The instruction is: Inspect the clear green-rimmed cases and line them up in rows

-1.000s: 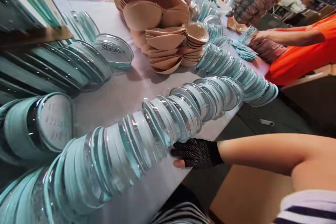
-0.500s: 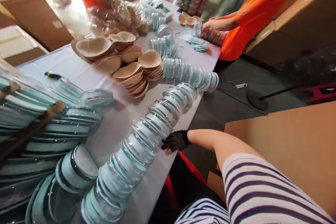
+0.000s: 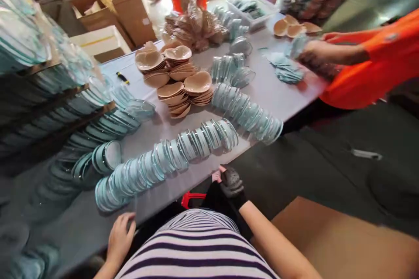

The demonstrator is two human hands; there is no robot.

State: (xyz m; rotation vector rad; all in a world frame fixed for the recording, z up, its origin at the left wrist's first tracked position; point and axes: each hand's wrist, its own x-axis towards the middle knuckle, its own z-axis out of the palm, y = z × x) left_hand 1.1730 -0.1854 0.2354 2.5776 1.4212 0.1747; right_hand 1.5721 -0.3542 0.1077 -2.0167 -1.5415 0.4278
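My left hand (image 3: 121, 236), bare, rests at the near table edge with its fingers loosely bent and apart, holding nothing. My right hand (image 3: 231, 181) wears a dark dotted glove and is just off the table's edge. Its fingers are drawn together around a small pinkish patch, which may be fingertips or a small item. Between both hands and the table's middle lies a long row of nested teal rounded cups (image 3: 163, 157) in clear plastic. A second such row (image 3: 247, 111) lies beyond its right end. Stacked tan bra cups (image 3: 185, 91) sit behind.
More teal cups (image 3: 108, 157) and tall piled stacks (image 3: 62, 83) fill the left. A black-and-yellow cutter (image 3: 122, 78) lies on the white table (image 3: 137, 157). A person in an orange sleeve (image 3: 389, 39) works at right. Cardboard (image 3: 327, 244) stands behind my right arm; a red stool (image 3: 193, 198) is below.
The view has swung right and tilted. My left hand has come into view at the table edge. My right hand has drawn back from beside the teal row to off the edge.
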